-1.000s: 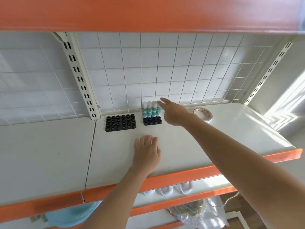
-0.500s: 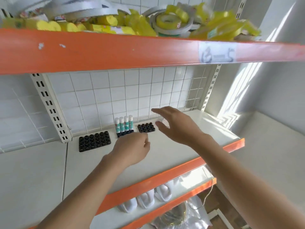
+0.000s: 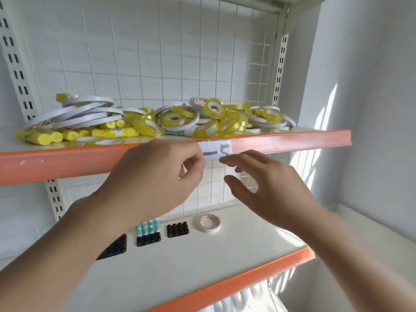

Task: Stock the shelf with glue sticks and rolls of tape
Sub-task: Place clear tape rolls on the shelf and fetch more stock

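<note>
The fingers point(image 3: 193, 163) of the left hand point(image 3: 155, 179) are curled loosely inward at the centre of the frame, thumb tip near the forefinger, and hold nothing that can be seen. Those of the right hand point(image 3: 265, 188), just to the right of centre, are spread and relaxed, also without anything between them. Both hands are raised in front of the orange front edge of the upper white metal shelf point(image 3: 281, 143), beside a white paper label point(image 3: 217, 150) stuck on that edge (a "5" is legible on it).

On the upper shelf, across the middle of the frame, lies a heap of tape rolls in yellow wrappers point(image 3: 202, 119), with thin white tape rolls point(image 3: 78, 113) stacked at the left end and yellow cylindrical packs point(image 3: 54, 136) lying in front of them.

On the lower white shelf with an orange edge point(image 3: 247, 280), in the lower centre of the frame, one white roll of tape with a red-printed core point(image 3: 210, 223) lies flat. To its left sits a small black holed holder point(image 3: 177, 229), then a second black holder point(image 3: 148, 239) with white-and-teal glue sticks point(image 3: 148, 228) standing upright in its back row. A third black holder point(image 3: 114, 247) shows partly behind the left forearm. White wire grid panels point(image 3: 157, 52) back both shelves.
</note>
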{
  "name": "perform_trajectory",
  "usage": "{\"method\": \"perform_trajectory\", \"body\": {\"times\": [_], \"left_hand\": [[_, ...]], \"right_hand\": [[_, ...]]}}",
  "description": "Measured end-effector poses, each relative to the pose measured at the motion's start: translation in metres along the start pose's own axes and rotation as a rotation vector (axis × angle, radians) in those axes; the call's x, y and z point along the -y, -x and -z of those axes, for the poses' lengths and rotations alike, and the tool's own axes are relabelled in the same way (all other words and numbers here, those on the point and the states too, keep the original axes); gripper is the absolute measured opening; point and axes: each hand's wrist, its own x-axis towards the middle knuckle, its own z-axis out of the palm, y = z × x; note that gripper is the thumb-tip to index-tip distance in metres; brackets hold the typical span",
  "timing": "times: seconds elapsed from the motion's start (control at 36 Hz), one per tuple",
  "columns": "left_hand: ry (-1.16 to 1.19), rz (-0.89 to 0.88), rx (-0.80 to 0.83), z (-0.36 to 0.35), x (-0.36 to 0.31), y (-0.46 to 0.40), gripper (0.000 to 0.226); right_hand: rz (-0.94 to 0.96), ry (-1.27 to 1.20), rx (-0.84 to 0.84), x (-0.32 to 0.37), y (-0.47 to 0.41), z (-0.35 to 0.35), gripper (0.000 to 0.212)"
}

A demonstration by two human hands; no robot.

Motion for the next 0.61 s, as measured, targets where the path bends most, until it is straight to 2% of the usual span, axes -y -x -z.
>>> {"method": "perform_trajectory", "body": {"times": [0.17, 0.33, 0.5, 0.61], "left_hand": [[-0.071, -0.007, -0.045, 0.011, -0.007, -0.049, 0.014], [-0.190, 0.007, 0.072, -0.003, 0.005, -0.095, 0.012], [-0.328, 0.044, 0.216, -0.028, 0.021, -0.123, 0.023], [-0.340, 0.053, 0.236, -0.035, 0.026, -0.129, 0.022]], "right_hand": [[-0.007, -0.067, -0.030, -0.023, -0.036, 0.013, 0.037], [-0.057, -0.044, -0.005, -0.056, -0.077, 0.004, 0.021], [-0.059, 0.026, 0.140, -0.072, -0.101, -0.002, 0.023], [-0.061, 0.038, 0.232, -0.074, -0.106, -0.002, 0.022]]}}
